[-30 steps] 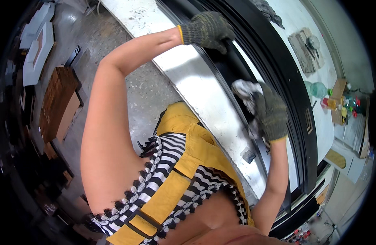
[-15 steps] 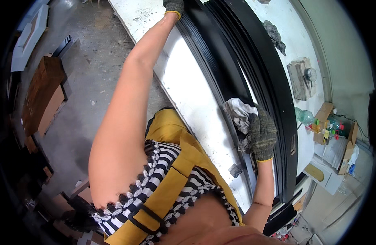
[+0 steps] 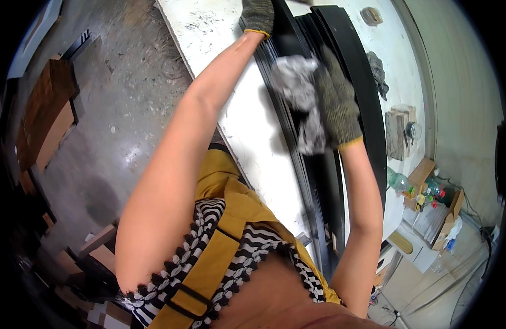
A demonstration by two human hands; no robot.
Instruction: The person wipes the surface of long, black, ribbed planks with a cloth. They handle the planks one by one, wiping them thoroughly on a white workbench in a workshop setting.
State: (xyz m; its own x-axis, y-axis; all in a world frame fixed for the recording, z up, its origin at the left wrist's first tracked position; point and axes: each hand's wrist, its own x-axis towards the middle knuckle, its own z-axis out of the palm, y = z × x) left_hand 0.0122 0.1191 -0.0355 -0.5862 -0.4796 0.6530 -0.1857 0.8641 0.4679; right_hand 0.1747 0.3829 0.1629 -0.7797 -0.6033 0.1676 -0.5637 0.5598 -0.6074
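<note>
Where the long black frame lies lengthwise on the white table, apparently so that its length is supported, the right gloved hand grips a crumpled cloth over it, bunched perhaps to fill the palm. The left gloved hand is at the frame's upper left edge, likely for steadiness; its fingers leave the view, so their state cannot be told. Past the frame, a grey rag and a blocky stack sit aside, presumably out of the way.
</note>
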